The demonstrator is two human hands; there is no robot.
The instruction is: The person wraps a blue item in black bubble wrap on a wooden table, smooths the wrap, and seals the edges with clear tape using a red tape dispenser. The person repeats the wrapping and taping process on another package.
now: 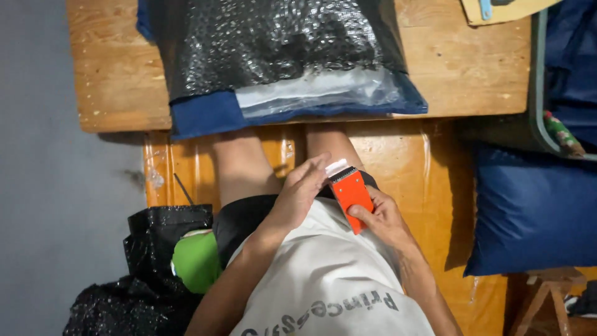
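My right hand (pixel 384 219) grips a small flat orange-red rectangular device (pixel 350 191) with a dark toothed edge and a white piece at its upper end. My left hand (pixel 298 194) rests beside it over my lap, its fingertips touching the white end of the device. Both hands are above my thighs as I sit on a glossy wooden bench (pixel 429 186).
A wooden table (pixel 118 81) ahead carries a black bubble-wrap bag (pixel 273 43) on blue cloth with a clear plastic sheet. A black plastic bag (pixel 155 261) with a green object (pixel 198 260) lies at my left. A blue cushion (pixel 532 211) sits at right.
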